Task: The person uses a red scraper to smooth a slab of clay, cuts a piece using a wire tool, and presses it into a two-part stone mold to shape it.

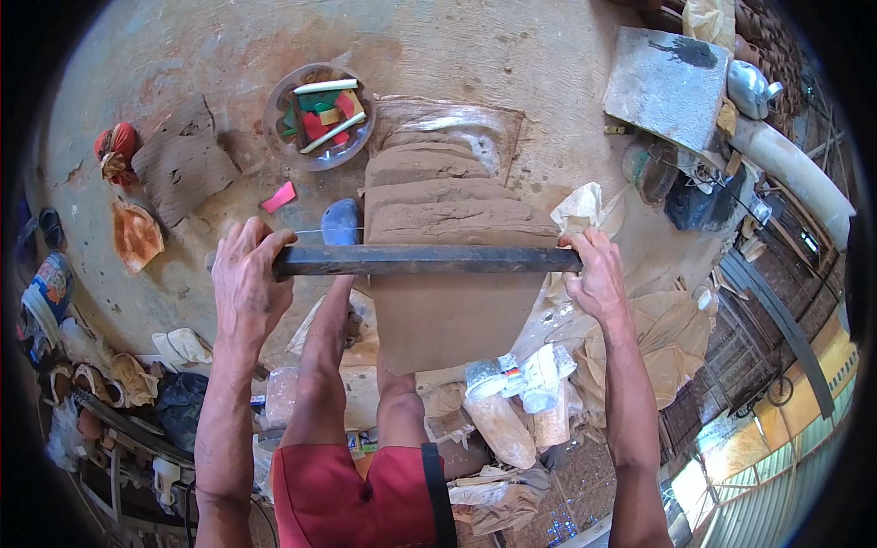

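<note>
My left hand (248, 279) and right hand (598, 274) each grip an end of a dark bar (425, 260) across a sliced clay block (448, 228).

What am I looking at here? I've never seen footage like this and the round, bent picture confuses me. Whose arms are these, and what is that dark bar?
There is no machine here. The single picture comes from a wide fisheye camera worn on a person's head, looking down, so straight edges curve near the rim. The two bare forearms rising from the lower edge are that person's own. The left hand and right hand each grip one end of a long dark bar, held level across a big layered block of brown clay. Below it you see the person's bare legs and red shorts. On the dusty ground lie a shallow bowl holding coloured tools, a flat clay slab, a small pink piece and, nearer the legs, plastic bags.
</note>
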Action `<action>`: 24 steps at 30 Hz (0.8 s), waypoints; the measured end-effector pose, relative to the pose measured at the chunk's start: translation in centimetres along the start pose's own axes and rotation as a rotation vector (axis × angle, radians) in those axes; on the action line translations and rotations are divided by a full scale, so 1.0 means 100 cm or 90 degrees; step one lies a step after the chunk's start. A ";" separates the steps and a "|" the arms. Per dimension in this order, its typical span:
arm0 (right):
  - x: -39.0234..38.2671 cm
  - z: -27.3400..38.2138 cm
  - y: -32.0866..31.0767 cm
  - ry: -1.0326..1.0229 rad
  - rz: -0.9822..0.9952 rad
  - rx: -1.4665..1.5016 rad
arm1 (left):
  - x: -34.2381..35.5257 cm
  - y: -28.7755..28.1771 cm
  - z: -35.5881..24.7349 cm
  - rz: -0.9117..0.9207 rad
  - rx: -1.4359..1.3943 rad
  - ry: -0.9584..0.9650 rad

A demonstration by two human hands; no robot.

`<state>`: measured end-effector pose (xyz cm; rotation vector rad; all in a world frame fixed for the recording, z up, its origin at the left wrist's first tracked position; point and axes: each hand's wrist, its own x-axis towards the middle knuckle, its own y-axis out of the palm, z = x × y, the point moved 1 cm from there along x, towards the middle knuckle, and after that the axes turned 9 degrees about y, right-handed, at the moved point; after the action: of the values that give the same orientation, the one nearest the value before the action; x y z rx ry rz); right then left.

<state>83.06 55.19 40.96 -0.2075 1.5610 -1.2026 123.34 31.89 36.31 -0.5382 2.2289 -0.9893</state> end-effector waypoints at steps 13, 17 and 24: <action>-0.001 0.003 -0.001 -0.029 -0.021 -0.006 | -0.008 0.004 0.001 0.034 -0.006 -0.007; 0.003 -0.002 -0.001 -0.059 -0.016 -0.024 | -0.019 0.012 0.000 0.045 -0.026 -0.032; 0.008 -0.012 0.008 -0.069 -0.009 -0.064 | -0.031 0.021 -0.002 0.012 -0.029 -0.026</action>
<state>82.09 55.69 39.70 -0.3440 1.5281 -1.1060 125.21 35.09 35.99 -0.5520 2.2216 -0.9124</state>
